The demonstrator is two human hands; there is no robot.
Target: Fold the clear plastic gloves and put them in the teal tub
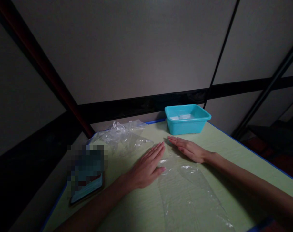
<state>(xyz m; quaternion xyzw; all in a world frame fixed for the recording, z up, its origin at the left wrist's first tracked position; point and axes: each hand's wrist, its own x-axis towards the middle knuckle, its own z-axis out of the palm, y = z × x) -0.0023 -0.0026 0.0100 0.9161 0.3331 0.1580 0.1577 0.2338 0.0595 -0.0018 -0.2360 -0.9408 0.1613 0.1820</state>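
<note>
A clear plastic sheet lies flat on the light green table, running from between my hands toward the near edge. My left hand rests palm down on the table at the sheet's far left corner, fingers together and stretched out. My right hand lies flat too, palm down at the sheet's far end, its fingertips pointing left toward my left hand. Neither hand grips anything. The two hands nearly meet at their fingertips.
A turquoise plastic tub stands at the table's far edge, something pale inside. Crumpled clear plastic bags lie at the far left. A phone lies at the left edge. Dim wall panels rise behind the blue-rimmed table.
</note>
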